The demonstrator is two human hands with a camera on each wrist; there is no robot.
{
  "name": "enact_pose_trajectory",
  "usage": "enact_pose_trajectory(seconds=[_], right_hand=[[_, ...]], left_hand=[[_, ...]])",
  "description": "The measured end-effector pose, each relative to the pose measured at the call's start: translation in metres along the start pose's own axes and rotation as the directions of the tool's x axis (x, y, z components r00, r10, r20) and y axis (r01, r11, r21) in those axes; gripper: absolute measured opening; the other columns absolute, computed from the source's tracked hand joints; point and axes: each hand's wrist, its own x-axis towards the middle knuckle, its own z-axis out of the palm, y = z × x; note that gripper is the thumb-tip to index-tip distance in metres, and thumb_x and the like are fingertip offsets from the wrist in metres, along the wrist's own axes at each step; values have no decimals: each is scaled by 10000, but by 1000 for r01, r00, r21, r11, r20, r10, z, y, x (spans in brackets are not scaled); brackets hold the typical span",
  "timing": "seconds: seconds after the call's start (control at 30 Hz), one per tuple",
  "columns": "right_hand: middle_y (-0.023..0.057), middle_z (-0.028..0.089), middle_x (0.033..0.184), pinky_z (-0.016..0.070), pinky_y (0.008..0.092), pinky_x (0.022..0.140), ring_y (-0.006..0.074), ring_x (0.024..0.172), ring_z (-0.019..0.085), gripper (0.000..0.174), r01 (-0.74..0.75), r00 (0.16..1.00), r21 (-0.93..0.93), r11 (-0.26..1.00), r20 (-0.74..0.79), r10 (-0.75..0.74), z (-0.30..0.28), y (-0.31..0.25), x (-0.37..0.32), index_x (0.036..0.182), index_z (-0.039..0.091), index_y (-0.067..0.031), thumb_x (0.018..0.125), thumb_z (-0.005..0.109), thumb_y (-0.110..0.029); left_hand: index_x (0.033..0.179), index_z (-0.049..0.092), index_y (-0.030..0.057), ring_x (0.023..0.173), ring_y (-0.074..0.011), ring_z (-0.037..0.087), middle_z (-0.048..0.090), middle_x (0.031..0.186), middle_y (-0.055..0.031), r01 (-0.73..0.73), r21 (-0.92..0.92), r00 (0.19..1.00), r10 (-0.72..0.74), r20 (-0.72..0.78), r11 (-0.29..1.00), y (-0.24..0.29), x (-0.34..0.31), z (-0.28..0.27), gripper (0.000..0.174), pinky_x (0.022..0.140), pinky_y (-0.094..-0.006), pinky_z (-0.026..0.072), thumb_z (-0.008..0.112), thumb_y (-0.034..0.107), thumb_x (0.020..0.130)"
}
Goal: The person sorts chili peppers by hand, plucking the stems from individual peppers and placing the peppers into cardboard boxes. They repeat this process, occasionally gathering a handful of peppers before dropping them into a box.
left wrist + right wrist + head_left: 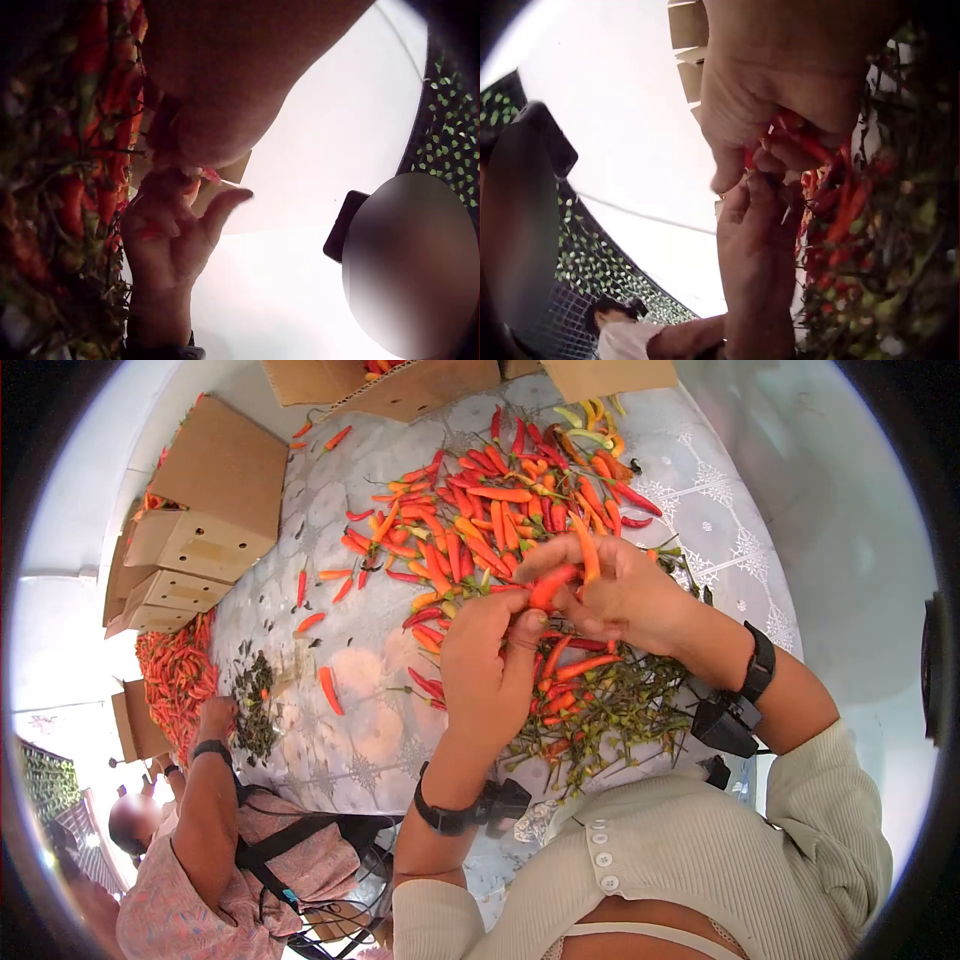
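Over the table, my right hand (640, 600) grips a red chili pepper (552, 586), and an orange chili pepper (585, 548) stands up between its fingers. My left hand (485, 670) meets it from the left, thumb and fingers pinching the red chili's near end. In the right wrist view, several red chilies (810, 144) show inside the right palm. The left wrist view is dark, and the left fingertips are hidden there. Beneath both hands lie green stems (640, 710) mixed with red chilies (575, 670).
A large heap of red and orange chilies (480, 510) spreads beyond the hands on the patterned tablecloth (365, 660). Cardboard boxes (215, 480) stand along the far and left edges. At left, another person (220, 850) reaches toward a chili pile (175, 670) and dark stems (256, 710).
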Motion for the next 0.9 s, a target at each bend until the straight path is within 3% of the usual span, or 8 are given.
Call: enact_pose_trajectory(seconds=[0.03, 0.1, 0.17, 0.27, 0.47, 0.57, 0.67, 0.9], right_hand=[[-4, 577, 819, 356, 188, 456, 33, 554, 475, 392, 98, 995, -235, 967, 17, -97, 0, 4, 2, 1130, 605, -11, 903, 678, -321], [-5, 587, 832, 375, 186, 487, 30, 573, 484, 329, 132, 990, -391, 911, 4, -141, 3, 7, 4, 1110, 607, -20, 904, 684, -266], [-7, 593, 845, 388, 185, 515, 28, 589, 487, 264, 16, 995, -250, 968, -88, -39, 8, 7, 2, 1072, 611, -32, 907, 684, -225], [-33, 597, 815, 436, 192, 629, 22, 743, 531, 217, -88, 989, -141, 986, -131, 70, 14, -7, -1, 993, 601, -46, 902, 694, -219], [-64, 545, 753, 402, 191, 583, 9, 679, 485, 217, -10, 990, -271, 962, -138, -28, 21, -5, -1, 984, 576, -53, 924, 667, -241], [-44, 499, 709, 338, 190, 465, 24, 540, 436, 238, -13, 994, -309, 951, -105, -21, 20, -2, 0, 979, 538, -72, 957, 609, -298], [-37, 488, 673, 312, 194, 438, 27, 500, 412, 235, -152, 988, -112, 982, -58, 146, 14, -1, 0, 978, 529, -78, 965, 595, -304], [-19, 501, 647, 262, 188, 390, 29, 435, 373, 242, -214, 976, -54, 975, 27, 215, 13, -8, -1, 945, 518, -95, 983, 555, -330]], left_hand=[[940, 614, -1, 768, -302, 573, 601, 835, -143, 11, 2, 1000, -11, 14, 1000, 3, 0, -1, 195, 707, -391, 446, 603, 192, 919], [923, 614, 3, 751, -298, 567, 600, 821, -134, -4, 47, 1000, 3, 28, 999, 3, -1, -3, 189, 691, -388, 437, 611, 192, 912], [913, 616, 9, 741, -294, 562, 599, 810, -127, -45, 68, 999, 45, 4, 997, 2, 0, -2, 182, 679, -385, 429, 618, 191, 905], [910, 619, 17, 740, -294, 558, 599, 806, -123, -110, 64, 992, 114, -59, 992, -1, 1, 2, 163, 674, -383, 423, 627, 180, 894], [895, 624, 27, 747, -296, 557, 603, 807, -117, -153, 99, 982, 163, -100, 983, -3, 1, 2, 112, 684, -384, 429, 648, 130, 858], [865, 622, 29, 739, -292, 557, 605, 790, -106, -169, 94, 978, 179, -104, 981, -2, 1, 0, 99, 679, -381, 429, 662, 115, 837], [828, 608, 27, 724, -288, 553, 599, 762, -96, -207, 63, 973, 212, -88, 976, -2, 3, -2, 111, 669, -377, 426, 674, 116, 824], [794, 583, 24, 696, -272, 530, 579, 731, -88, -185, -87, 983, 182, -31, 979, -7, 4, -3, 176, 661, -368, 414, 685, 163, 828]])
